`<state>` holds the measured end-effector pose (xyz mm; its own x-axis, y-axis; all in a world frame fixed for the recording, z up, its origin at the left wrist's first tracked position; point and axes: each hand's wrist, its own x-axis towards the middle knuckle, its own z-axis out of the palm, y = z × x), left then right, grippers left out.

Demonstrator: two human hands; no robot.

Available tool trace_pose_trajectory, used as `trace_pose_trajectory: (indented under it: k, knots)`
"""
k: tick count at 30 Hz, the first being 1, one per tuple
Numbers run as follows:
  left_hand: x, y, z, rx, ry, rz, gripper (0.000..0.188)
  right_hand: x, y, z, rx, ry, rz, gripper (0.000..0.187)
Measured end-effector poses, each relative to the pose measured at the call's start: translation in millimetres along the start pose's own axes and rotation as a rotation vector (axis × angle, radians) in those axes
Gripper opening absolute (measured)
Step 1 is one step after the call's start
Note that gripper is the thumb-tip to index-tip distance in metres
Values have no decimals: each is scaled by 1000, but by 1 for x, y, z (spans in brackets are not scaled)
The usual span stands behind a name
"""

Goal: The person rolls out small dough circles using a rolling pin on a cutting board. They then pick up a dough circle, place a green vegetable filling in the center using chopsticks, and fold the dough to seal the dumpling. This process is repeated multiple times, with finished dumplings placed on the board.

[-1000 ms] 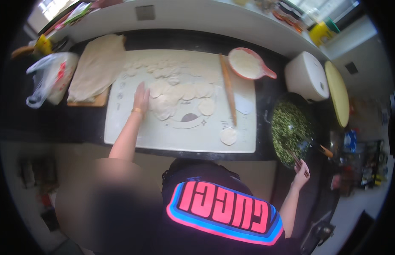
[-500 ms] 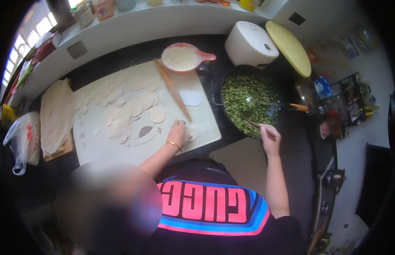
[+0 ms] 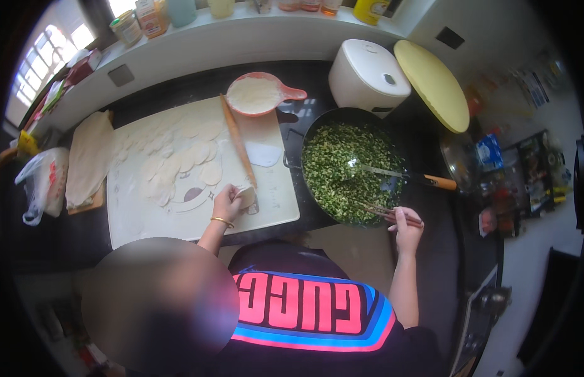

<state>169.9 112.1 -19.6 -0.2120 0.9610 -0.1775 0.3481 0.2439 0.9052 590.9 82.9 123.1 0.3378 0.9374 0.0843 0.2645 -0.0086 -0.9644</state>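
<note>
My left hand [image 3: 227, 204], with a gold bangle on the wrist, holds a round dough wrapper [image 3: 246, 196] over the near right part of a white pastry mat [image 3: 276, 201]. Several more flat wrappers [image 3: 191, 154] lie on the mat. My right hand [image 3: 406, 227] grips a pair of chopsticks [image 3: 378, 212], whose tips reach into the chopped green filling [image 3: 342, 163] at the near rim of a black pan [image 3: 304, 135]. A spoon with a wooden handle [image 3: 402, 174] rests in the filling.
A wooden rolling pin [image 3: 236, 141] and a white scraper [image 3: 264, 154] lie on the mat. Behind are a pink bowl of flour [image 3: 257, 94], a white rice cooker [image 3: 367, 75] and a yellow lid [image 3: 433, 85]. Rolled dough [image 3: 87, 157] and a plastic bag [image 3: 40, 188] sit left.
My left hand came off the wrappers at the mat's middle to its near right edge, now holding one wrapper. My right hand brought the chopsticks to the pan of filling. The view swung right.
</note>
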Motion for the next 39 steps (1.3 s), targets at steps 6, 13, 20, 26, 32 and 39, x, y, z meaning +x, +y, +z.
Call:
trace_pose_trajectory:
  k: [6, 13, 20, 26, 32, 39]
  knots:
    - [-22, -10, 2, -745, 53, -256, 28, 14, 15, 11, 117, -187, -41, 17]
    - [-45, -6, 9, -1449, -38, -286, 33, 42, 32, -25, 210, -265, 50, 17]
    - [-61, 10, 25, -1775, -59, -38, 33, 46, 33, -34, 228, -214, 24, 19]
    - [-61, 25, 32, -1714, -100, -121, 39, 44, 38, -31, 221, -434, -5, 21]
    - [-79, 52, 43, -1772, -187, -154, 41, 51, 39, -49, 247, -386, -49, 20]
    - [-98, 91, 80, -1737, -302, -128, 48, 65, 35, -56, 189, -387, 39, 15]
